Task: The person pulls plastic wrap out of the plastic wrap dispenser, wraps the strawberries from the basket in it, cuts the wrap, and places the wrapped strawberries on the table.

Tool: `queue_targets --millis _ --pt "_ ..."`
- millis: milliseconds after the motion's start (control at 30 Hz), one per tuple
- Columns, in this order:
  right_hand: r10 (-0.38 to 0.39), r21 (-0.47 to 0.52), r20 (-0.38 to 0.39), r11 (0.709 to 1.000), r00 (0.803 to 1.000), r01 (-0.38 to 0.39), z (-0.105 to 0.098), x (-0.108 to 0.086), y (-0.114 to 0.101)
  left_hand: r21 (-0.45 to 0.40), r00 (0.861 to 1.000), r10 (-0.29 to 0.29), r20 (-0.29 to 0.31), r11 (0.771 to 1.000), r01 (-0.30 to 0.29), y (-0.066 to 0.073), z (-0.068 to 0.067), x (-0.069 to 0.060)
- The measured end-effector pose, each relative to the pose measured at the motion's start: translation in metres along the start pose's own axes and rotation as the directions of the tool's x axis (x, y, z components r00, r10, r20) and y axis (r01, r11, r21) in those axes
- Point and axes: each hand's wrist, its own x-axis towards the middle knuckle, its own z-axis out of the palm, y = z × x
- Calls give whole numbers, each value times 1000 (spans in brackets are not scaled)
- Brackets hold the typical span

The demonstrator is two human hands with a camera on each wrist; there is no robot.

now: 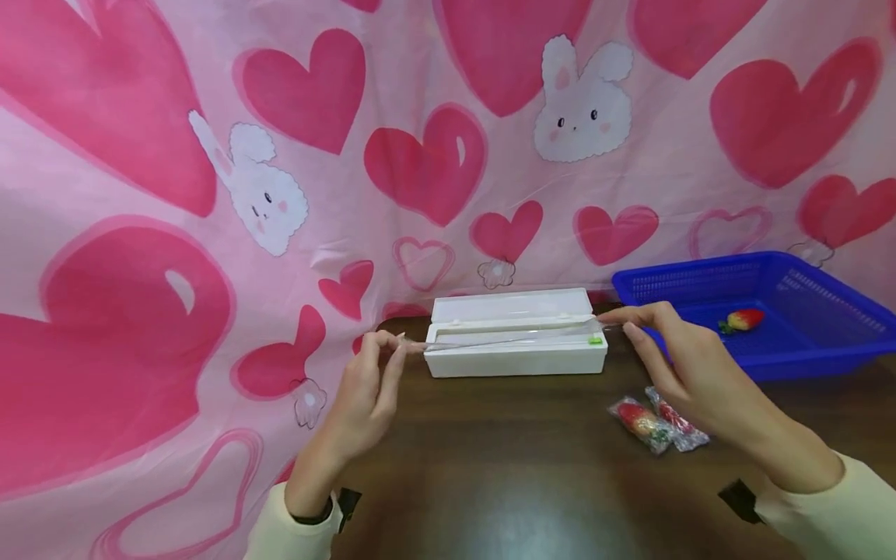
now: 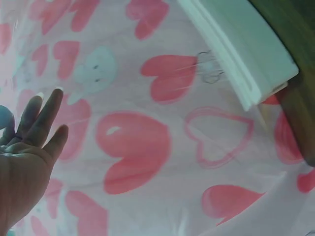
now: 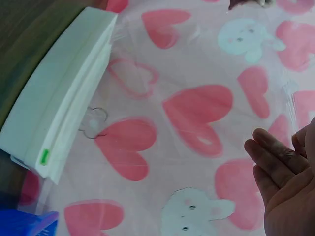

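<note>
Clear cling film [image 1: 507,339] stretches between my two hands, above the open white cling film box [image 1: 514,362]. My left hand [image 1: 367,393] pinches one end of the film near the box's left end. At the other end, by the right side of the box, my right hand [image 1: 689,362] pinches the film between thumb and fingers. A green slider [image 1: 595,341] sits at the right of the box's front edge; its lid [image 1: 511,305] is raised behind. Both wrist views show the box [image 2: 251,44] beyond the hand; the transparent film is hard to make out there.
At the right stands a blue basket [image 1: 777,362] with a strawberry [image 1: 745,319] in it. Two film-wrapped pieces lie below my right hand: a strawberry [image 1: 638,420] and a red piece [image 1: 677,421]. A pink heart-patterned cloth [image 1: 420,70] hangs behind the brown table [image 1: 490,451].
</note>
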Motion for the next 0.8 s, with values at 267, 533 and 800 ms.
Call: queue_targets --millis 267,533,800 --pt "-184 92 -118 976 976 195 -8 -28 -29 3 995 101 23 995 -101 29 -9 -37" --pt "-128 207 58 972 990 114 9 -93 -33 36 944 317 88 946 -321 30 -3 -84" --pt "-43 118 210 993 977 19 41 -157 -11 55 885 424 191 896 -441 13 21 -128"
